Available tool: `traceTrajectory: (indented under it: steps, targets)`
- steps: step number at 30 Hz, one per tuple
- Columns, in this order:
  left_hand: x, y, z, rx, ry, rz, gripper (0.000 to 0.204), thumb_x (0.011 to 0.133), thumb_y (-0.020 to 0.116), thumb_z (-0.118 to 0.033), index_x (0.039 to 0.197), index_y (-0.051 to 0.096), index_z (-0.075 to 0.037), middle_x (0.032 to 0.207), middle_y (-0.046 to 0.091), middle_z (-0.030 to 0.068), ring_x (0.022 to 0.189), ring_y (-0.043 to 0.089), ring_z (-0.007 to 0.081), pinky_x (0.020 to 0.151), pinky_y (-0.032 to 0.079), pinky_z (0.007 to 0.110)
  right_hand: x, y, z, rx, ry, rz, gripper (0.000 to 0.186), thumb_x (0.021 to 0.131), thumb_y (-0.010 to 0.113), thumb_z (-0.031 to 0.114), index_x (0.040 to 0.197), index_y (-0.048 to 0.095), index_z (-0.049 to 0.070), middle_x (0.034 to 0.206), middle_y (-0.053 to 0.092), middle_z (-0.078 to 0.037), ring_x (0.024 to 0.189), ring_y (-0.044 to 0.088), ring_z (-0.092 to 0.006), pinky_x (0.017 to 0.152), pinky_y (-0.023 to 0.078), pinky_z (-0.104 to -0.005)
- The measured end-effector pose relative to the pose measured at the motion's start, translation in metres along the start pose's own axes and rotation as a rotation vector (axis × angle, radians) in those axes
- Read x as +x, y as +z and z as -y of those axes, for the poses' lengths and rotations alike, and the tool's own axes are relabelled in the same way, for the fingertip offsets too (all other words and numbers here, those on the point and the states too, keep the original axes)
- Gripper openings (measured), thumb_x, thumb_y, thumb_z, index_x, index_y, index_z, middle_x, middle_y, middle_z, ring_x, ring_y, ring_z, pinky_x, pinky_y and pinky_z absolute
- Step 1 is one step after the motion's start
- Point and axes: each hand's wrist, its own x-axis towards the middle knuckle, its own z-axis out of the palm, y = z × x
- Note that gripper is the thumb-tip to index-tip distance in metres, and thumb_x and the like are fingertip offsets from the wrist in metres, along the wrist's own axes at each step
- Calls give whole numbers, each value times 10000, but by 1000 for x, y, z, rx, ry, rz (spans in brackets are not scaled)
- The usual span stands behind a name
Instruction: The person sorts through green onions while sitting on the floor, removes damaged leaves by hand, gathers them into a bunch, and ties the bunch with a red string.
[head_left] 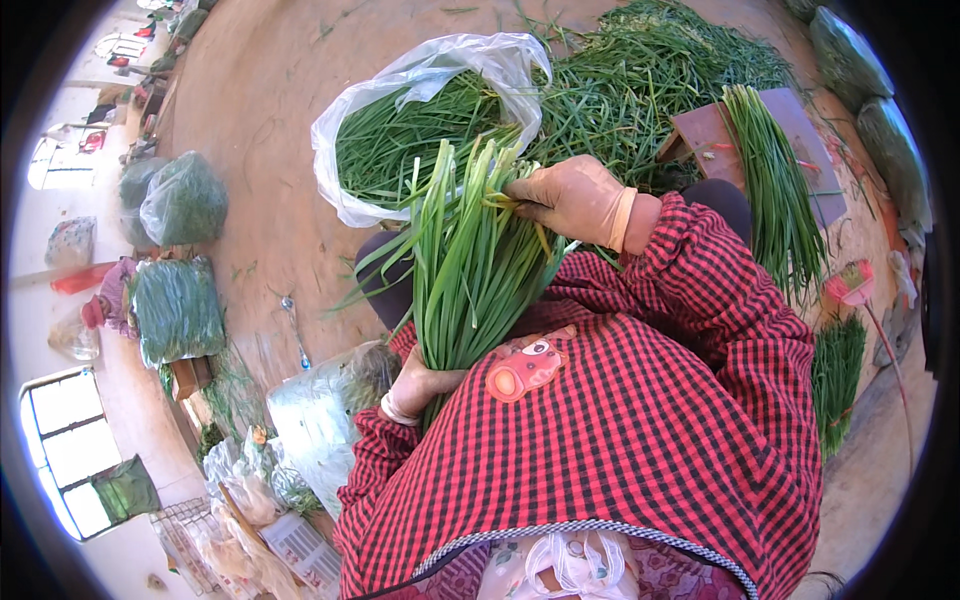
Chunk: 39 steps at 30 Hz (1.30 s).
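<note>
A thick bunch of garlic chives (470,270) stands tilted in front of my checked apron, its pale stem ends pointing away from me. Low on the leaves, my left hand (425,385) is closed round the bunch. My right hand (580,195) pinches a few yellowish strands at the stem ends between thumb and fingers; the exact strands are partly hidden. Just beyond is a clear plastic bag (335,160), open and filled with loose chives (420,125). A large heap of loose chives (650,70) lies to its right.
On the right, another chive bunch (775,190) rests across a small board (815,165). A bundle (838,380) lies by a pink-headed long-handled tool (852,284). Stuffed plastic bags (185,200) and a stacked, wrapped bundle (180,310) stand left. Another person (118,295) is beside that bundle.
</note>
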Motion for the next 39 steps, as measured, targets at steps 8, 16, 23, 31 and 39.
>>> traceTrajectory:
  steps: [8, 16, 23, 31, 39]
  targets:
    - [-5, 8, -4, -10, 24, -32, 454, 744, 721, 52, 1190, 652, 4, 1144, 695, 76, 1033, 648, 169, 947, 488, 327, -8, -22, -78, 193, 292, -362, 234, 872, 624, 178, 1062, 726, 89, 962, 714, -167, 872, 699, -323, 781, 556, -376]
    - [-4, 1, 1, -1, 16, -48, 497, 721, 723, 63, 1206, 634, 3, 1142, 694, 81, 1036, 651, 179, 944, 492, 330, -7, -33, -40, 24, 54, -375, 340, 815, 722, 352, 989, 732, 60, 1155, 633, -154, 1081, 611, -324, 936, 482, -415]
    - [-2, 1, 5, -15, 31, -60, 532, 713, 772, 47, 1224, 632, -7, 1179, 688, 83, 1059, 647, 179, 963, 494, 337, -6, 34, 10, 162, 230, -306, 386, 717, 780, 437, 859, 726, 82, 1237, 567, -161, 1212, 490, -358, 1050, 374, -455]
    - [4, 2, -1, 18, 30, -53, 502, 717, 750, 71, 1200, 637, -1, 1155, 693, 87, 1028, 654, 173, 934, 505, 326, 24, 27, -4, 106, 256, -459, 144, 715, 684, 172, 806, 674, 61, 951, 663, -137, 951, 627, -350, 845, 494, -417]
    - [-12, -4, 1, 23, 80, -54, 540, 711, 789, 60, 1221, 621, 3, 1170, 686, 91, 1071, 641, 186, 960, 495, 351, -14, -63, -156, -337, 571, -794, 225, 818, 723, 258, 990, 725, 113, 1065, 678, -126, 960, 666, -313, 864, 534, -380]
